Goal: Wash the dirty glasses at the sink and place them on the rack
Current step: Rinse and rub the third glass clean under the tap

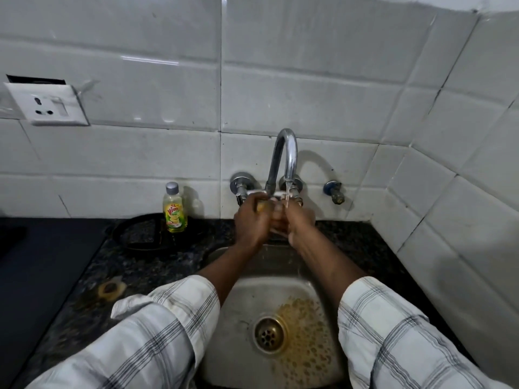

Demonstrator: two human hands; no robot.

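A clear glass [277,220] is held between both hands just under the chrome tap [283,158]; its upper part looks white with foam. My right hand [300,220] is wrapped around the glass from the right. Pressed against the glass from the left, my left hand [250,223] holds a yellow sponge [262,206]. A thin stream of water [287,196] runs from the spout onto the right hand and the glass. Most of the glass is hidden by my fingers. No rack is in view.
The steel sink [247,282] below holds brownish water around the brass drain [269,331]. A yellow dish soap bottle [174,209] stands on the dark granite counter [92,276] beside a black ring [140,237]. A wall socket [47,106] is at the left, a small valve [335,192] at the right.
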